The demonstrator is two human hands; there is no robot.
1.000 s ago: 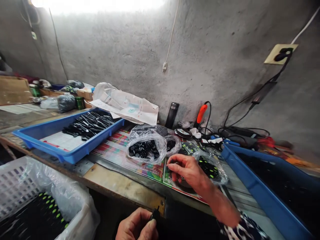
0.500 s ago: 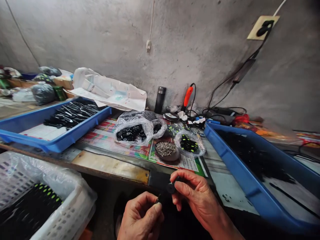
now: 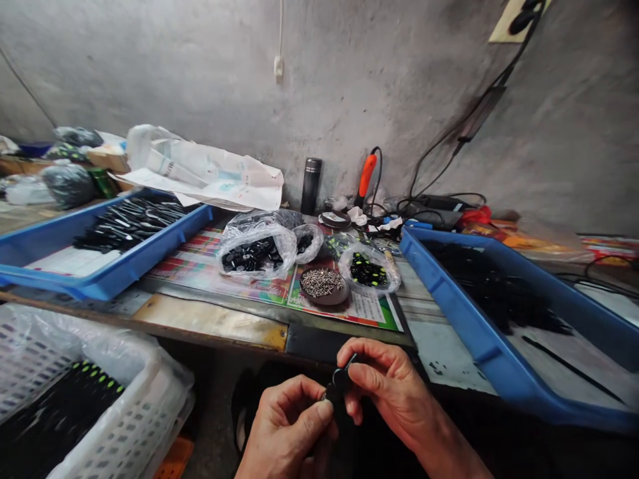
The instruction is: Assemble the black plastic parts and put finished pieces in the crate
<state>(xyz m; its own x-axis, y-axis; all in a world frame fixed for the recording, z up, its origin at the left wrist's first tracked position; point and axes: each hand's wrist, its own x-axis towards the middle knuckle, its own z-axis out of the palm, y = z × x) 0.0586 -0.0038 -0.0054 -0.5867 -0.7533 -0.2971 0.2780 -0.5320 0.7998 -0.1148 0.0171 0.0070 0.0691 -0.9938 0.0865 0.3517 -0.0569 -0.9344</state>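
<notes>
Both hands meet low in front of the bench edge. My right hand [image 3: 394, 392] pinches a small round black part [image 3: 341, 378] between thumb and fingers. My left hand [image 3: 292, 426] is closed, thumb against forefinger, on a small dark piece [image 3: 328, 392] mostly hidden by the fingers. The two pieces are close together; whether they touch I cannot tell. Beyond the hands a round dish [image 3: 324, 286] holds many small metal screws. Behind it stand an open plastic bag of black round parts [image 3: 257, 256] and a bag of black and yellow-green parts [image 3: 368, 269].
Blue trays flank the bench: the left tray [image 3: 112, 283] holds slim black pieces, the right tray [image 3: 464, 339] dark parts. A lined white basket [image 3: 134, 406] stands low left. At the wall are a black flask [image 3: 311, 186] and an orange-handled corded tool [image 3: 367, 176].
My left hand has moved up and right, bringing its dark piece close to the round black part. The right hand stays nearly in place. The view has shifted slightly.
</notes>
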